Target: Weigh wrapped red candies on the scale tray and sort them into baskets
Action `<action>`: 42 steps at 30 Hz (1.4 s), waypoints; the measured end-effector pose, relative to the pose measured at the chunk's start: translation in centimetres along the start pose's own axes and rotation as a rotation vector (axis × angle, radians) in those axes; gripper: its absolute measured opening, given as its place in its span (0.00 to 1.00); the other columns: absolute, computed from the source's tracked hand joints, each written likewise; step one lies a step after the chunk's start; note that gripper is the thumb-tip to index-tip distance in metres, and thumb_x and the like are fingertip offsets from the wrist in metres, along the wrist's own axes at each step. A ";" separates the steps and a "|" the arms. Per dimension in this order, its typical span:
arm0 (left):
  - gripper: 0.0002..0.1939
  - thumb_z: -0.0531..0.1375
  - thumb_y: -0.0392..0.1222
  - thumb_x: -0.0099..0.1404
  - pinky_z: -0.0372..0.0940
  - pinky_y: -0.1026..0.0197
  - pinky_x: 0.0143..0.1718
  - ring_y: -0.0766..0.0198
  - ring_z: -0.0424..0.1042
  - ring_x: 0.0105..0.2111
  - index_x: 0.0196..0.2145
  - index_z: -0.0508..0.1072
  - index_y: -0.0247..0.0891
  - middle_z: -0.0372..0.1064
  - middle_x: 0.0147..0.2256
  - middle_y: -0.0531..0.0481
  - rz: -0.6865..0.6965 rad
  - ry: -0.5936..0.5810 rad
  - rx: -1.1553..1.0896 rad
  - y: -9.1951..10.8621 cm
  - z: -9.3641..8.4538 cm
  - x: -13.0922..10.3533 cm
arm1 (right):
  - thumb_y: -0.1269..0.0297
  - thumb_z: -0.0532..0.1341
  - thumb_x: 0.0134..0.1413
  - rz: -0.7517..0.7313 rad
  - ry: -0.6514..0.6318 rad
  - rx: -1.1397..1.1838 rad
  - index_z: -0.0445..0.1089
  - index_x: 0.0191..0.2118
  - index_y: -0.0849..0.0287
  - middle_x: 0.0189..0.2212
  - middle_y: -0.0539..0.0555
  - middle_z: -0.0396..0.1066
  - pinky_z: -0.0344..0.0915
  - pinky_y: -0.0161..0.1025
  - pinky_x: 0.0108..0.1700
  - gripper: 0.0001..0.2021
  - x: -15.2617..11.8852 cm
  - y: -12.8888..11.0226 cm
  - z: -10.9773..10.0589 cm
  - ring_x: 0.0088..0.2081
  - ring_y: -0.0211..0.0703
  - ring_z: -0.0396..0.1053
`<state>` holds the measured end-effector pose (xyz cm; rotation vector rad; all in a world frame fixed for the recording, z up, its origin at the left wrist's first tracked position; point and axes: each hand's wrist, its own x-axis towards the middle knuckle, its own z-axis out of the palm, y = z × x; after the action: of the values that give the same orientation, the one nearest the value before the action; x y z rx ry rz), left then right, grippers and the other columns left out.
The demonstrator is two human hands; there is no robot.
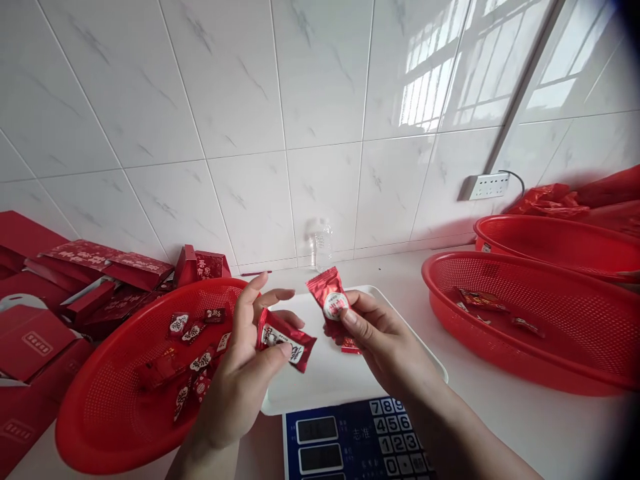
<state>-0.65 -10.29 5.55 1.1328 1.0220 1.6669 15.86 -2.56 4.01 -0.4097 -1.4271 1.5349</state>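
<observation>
My left hand (250, 373) is closed on a red wrapped candy (285, 339) with a white label, the thumb pressing on its front. Between the thumb and fingers of my right hand (375, 333) is another red wrapped candy (328, 300), this one with a round white label. Both hands are above the white tray (320, 393) of a digital scale (350, 437). A red packet (351, 345) on the tray is partly hidden behind my right hand.
On the left, a red basket (110, 347) holds several wrapped candies, beside red cardboard boxes (45, 347). Two red baskets, a front one (500, 360) with a few packets and one behind (550, 243), stand right. A clear bottle (323, 247) and power strip (487, 187) are by the wall.
</observation>
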 end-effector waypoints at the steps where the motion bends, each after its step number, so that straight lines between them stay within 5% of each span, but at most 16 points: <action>1: 0.35 0.61 0.33 0.62 0.72 0.60 0.42 0.59 0.72 0.48 0.63 0.58 0.57 0.64 0.59 0.48 0.021 0.006 0.033 0.0 0.1 -0.2 | 0.46 0.67 0.55 0.006 0.032 -0.014 0.74 0.36 0.55 0.29 0.51 0.73 0.62 0.37 0.33 0.16 0.0 0.1 -0.1 0.31 0.39 0.67; 5: 0.41 0.64 0.37 0.62 0.72 0.57 0.46 0.55 0.73 0.51 0.66 0.51 0.59 0.67 0.55 0.48 0.027 0.016 0.056 0.0 0.4 -0.6 | 0.45 0.66 0.55 0.020 0.090 -0.044 0.74 0.37 0.54 0.30 0.50 0.73 0.59 0.36 0.31 0.16 0.1 0.3 -0.3 0.29 0.38 0.65; 10: 0.39 0.68 0.37 0.60 0.73 0.59 0.43 0.59 0.77 0.42 0.64 0.56 0.54 0.74 0.41 0.52 0.052 0.058 0.028 0.1 0.2 -0.1 | 0.47 0.68 0.53 -0.042 0.037 -0.004 0.74 0.34 0.55 0.29 0.50 0.72 0.63 0.38 0.33 0.16 0.1 0.1 0.1 0.30 0.39 0.66; 16: 0.35 0.67 0.42 0.62 0.71 0.59 0.43 0.62 0.77 0.37 0.64 0.59 0.52 0.78 0.38 0.52 -0.011 0.025 -0.045 -0.2 0.1 0.2 | 0.49 0.70 0.53 -0.052 0.012 -0.017 0.78 0.40 0.54 0.30 0.51 0.74 0.66 0.38 0.32 0.15 -0.1 0.0 0.3 0.28 0.37 0.66; 22: 0.09 0.65 0.41 0.61 0.62 0.70 0.22 0.68 0.67 0.23 0.41 0.76 0.42 0.73 0.25 0.53 -0.109 0.004 -0.035 0.1 0.0 -0.1 | 0.51 0.68 0.56 -0.066 -0.045 -0.142 0.81 0.43 0.50 0.31 0.52 0.77 0.71 0.40 0.35 0.13 -0.9 -1.4 0.8 0.31 0.41 0.71; 25: 0.10 0.64 0.49 0.62 0.55 0.70 0.18 0.71 0.58 0.17 0.33 0.76 0.39 0.63 0.16 0.57 -0.101 -0.051 0.010 0.3 -0.4 0.0 | 0.51 0.66 0.58 -0.082 -0.082 -0.259 0.81 0.44 0.49 0.35 0.54 0.80 0.71 0.43 0.37 0.13 -1.3 -1.8 0.9 0.35 0.45 0.73; 28: 0.18 0.64 0.58 0.62 0.55 0.68 0.20 0.70 0.56 0.18 0.32 0.76 0.39 0.60 0.17 0.57 0.012 -0.120 0.169 0.2 -0.6 0.1 | 0.51 0.66 0.58 -0.097 -0.128 -0.329 0.81 0.43 0.50 0.34 0.54 0.79 0.70 0.43 0.36 0.13 -1.5 -1.8 0.8 0.35 0.45 0.73; 34: 0.18 0.61 0.54 0.67 0.56 0.68 0.22 0.69 0.58 0.21 0.27 0.73 0.40 0.62 0.21 0.55 0.081 -0.144 0.339 -0.3 0.1 0.0 | 0.48 0.66 0.57 -0.062 -0.085 -0.237 0.76 0.33 0.57 0.26 0.51 0.76 0.67 0.38 0.31 0.16 -1.3 -1.4 0.9 0.28 0.38 0.69; 42: 0.04 0.59 0.42 0.65 0.57 0.72 0.22 0.71 0.57 0.22 0.35 0.74 0.41 0.61 0.22 0.57 -0.072 0.066 -0.027 -0.1 -0.5 1.2 | 0.49 0.61 0.61 -0.113 0.177 -0.556 0.76 0.36 0.57 0.28 0.53 0.77 0.67 0.38 0.27 0.16 0.2 -0.6 -1.1 0.27 0.40 0.71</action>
<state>-1.40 -9.24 5.58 1.0174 1.0659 1.6653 16.83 -1.92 4.31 -0.7617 -1.6910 0.9669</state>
